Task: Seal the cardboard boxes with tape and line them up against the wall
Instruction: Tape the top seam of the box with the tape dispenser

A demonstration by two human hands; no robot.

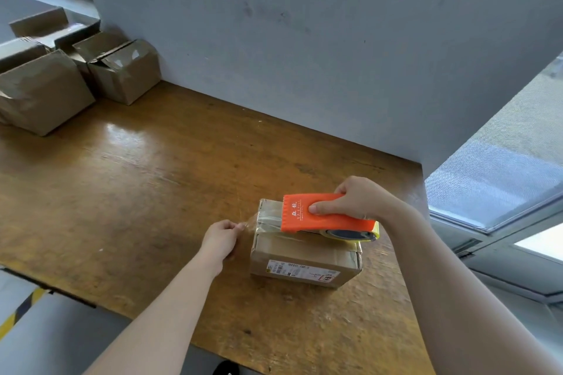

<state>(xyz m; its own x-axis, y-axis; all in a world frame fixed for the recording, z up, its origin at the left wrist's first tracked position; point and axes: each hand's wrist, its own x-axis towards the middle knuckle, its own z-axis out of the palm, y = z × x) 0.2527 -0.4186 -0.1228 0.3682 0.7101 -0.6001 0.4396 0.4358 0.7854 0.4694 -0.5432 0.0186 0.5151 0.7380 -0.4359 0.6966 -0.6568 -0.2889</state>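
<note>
A small cardboard box (304, 256) with a shipping label on its near side sits on the wooden table (137, 192), toward the right. My right hand (356, 196) grips an orange tape dispenser (326, 216) that lies across the box's top. A strip of clear tape (251, 221) runs from the dispenser's toothed end over the box's left edge. My left hand (221, 237) pinches the loose end of that tape just left of the box.
Several taped cardboard boxes (48, 94) stand at the table's far left, by the corner of the grey wall (304, 39). A window (502, 176) lies to the right. The table's near edge drops to a floor with yellow-black striping (21, 310).
</note>
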